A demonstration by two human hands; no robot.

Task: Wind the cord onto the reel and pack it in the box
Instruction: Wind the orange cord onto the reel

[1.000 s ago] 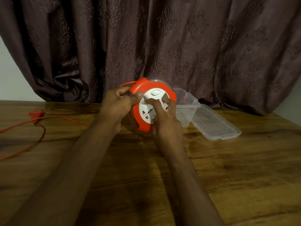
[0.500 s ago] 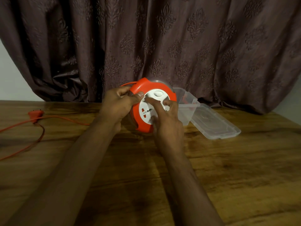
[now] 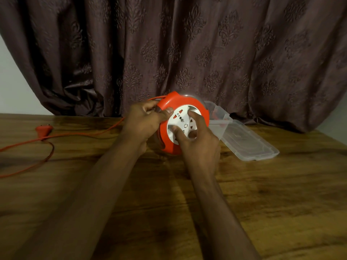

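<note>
An orange reel (image 3: 203, 111) with a white socket disc (image 3: 183, 121) stands on edge on the wooden table (image 3: 281, 194), its face turned toward me. My left hand (image 3: 142, 122) grips the reel's left rim, thumb across the front. My right hand (image 3: 199, 143) has its fingers curled into the recesses of the white disc. The orange cord (image 3: 78, 135) runs from the reel's left side across the table to the orange plug (image 3: 44, 129) at far left. A clear plastic box (image 3: 218, 113) stands just behind and right of the reel.
The box's clear lid (image 3: 247, 141) lies flat on the table to the right of the box. A dark patterned curtain (image 3: 187, 53) hangs along the table's back edge. Loops of cord lie at the left edge of the table.
The white disc has turned under my right-hand fingers, so its sockets sit at new positions. The cord on the table now runs straighter toward the reel. My left hand holds as before.
</note>
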